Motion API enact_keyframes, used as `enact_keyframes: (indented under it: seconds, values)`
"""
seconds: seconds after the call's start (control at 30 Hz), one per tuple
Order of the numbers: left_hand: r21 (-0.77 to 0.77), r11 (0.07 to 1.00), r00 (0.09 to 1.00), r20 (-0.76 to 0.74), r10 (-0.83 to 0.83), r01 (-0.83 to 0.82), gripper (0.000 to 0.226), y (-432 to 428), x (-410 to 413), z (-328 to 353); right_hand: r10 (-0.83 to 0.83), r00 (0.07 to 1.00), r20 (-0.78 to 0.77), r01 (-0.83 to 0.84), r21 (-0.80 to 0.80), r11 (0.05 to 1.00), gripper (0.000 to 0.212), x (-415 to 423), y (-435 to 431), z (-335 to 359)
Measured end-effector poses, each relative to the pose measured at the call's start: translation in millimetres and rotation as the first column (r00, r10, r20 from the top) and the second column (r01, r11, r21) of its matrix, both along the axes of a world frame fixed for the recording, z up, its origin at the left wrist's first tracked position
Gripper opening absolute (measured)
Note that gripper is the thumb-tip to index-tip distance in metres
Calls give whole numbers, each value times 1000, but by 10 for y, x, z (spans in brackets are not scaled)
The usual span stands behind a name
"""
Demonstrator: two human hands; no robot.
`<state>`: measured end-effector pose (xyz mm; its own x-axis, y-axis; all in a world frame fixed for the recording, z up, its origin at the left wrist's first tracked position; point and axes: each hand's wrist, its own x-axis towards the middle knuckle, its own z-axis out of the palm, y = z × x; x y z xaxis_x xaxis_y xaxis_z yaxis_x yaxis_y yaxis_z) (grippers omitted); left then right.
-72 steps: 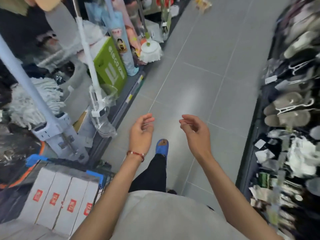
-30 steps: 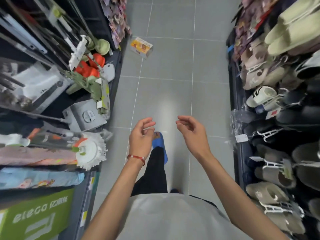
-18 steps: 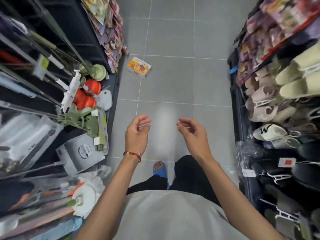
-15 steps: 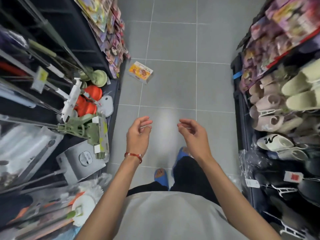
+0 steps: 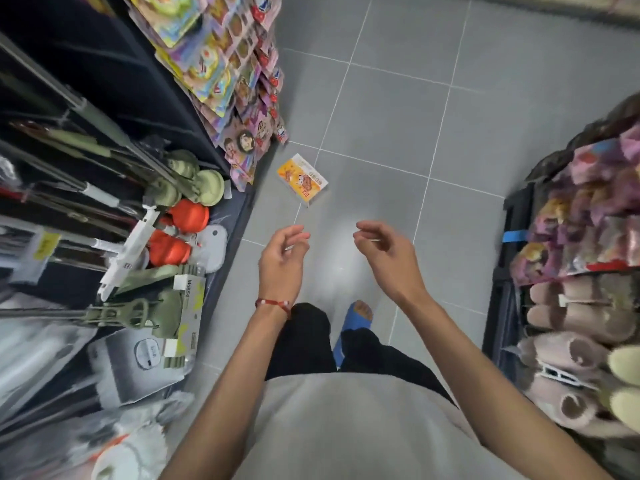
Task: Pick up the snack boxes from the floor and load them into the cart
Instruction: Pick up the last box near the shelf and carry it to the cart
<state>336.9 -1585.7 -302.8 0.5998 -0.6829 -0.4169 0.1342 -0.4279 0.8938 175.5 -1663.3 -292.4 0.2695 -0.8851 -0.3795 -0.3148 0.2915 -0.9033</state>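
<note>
Grey square floor tiles with pale grout lines run down a narrow shop aisle. On them lies a small flat orange-and-white cardboard snack box with a cartoon print, face up, turned at a slant and resting across a grout line near the foot of the left-hand shelving. Nearer the camera both bare hands hang in the air, apart from the box and from each other. The left hand, with a thin red string bracelet at the wrist, has its fingers loosely curled and holds nothing; the right hand is loosely curled too, and empty. Below them show black trousers, a light grey shirt and a blue open-toed slipper planted on the tiles. On the left a dark shelf unit carries bright hanging cartoon packets and long-handled mops with green and orange heads — blurred lower down. On the right a rack holds fluffy pinkish-beige house slippers under patterned soft goods.
</note>
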Motion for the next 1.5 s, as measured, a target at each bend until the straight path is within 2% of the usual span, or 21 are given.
enact_keyframes:
  seconds: [0.17, 0.37, 0.63, 0.73, 0.83, 0.97, 1.07, 1.2, 1.3, 1.43, 1.5]
  values:
    - [-22, 995, 993, -72, 96, -97, 19, -861, 188, -45, 81, 996, -32, -81, -2, 997, 19, 299, -982, -79]
    - [15, 988, 985, -82, 151, -151, 21, -1832, 661, -346, 155, 984, -86, -155, 18, 988, 20, 744, -2055, -340]
    - [167, 967, 973, -96, 210, -193, 24, -2947, 1280, -836, 217, 964, -153, -201, 113, 973, 19, 1324, -3317, -827]
    - [223, 944, 957, -107, 271, -243, 23, -3222, 1423, -1089, 281, 941, -190, -255, 151, 955, 19, 1492, -3684, -1119]
    - [273, 914, 930, -126, 345, -302, 20, -3436, 1505, -1420, 340, 926, -165, -299, 233, 926, 20, 1655, -4039, -1445]
    - [353, 827, 844, -155, 514, -438, 19, -3704, 1546, -1892, 484, 857, -177, -421, 302, 855, 22, 1854, -4505, -1975]
    - [369, 761, 755, -196, 625, -534, 21, -3900, 1542, -2224, 579, 778, -245, -501, 314, 806, 22, 1963, -4809, -2323]
    - [393, 673, 635, -243, 733, -627, 17, -4163, 1455, -2688, 644, 701, -306, -567, 308, 764, 16, 2110, -5103, -2747]
    - [391, 618, 530, -319, 786, -682, 15, -4287, 1370, -3029, 697, 638, -327, -636, 285, 717, 9, 2269, -5249, -3122]
    - [399, 578, 428, -406, 807, -712, 12, -4356, 1287, -3536, 735, 599, -317, -690, 260, 675, 19, 2521, -5381, -3685]
    - [436, 539, 384, -396, 834, -721, 18, -4364, 1269, -3859, 769, 550, -326, -749, 214, 627, 17, 2665, -5418, -4001]
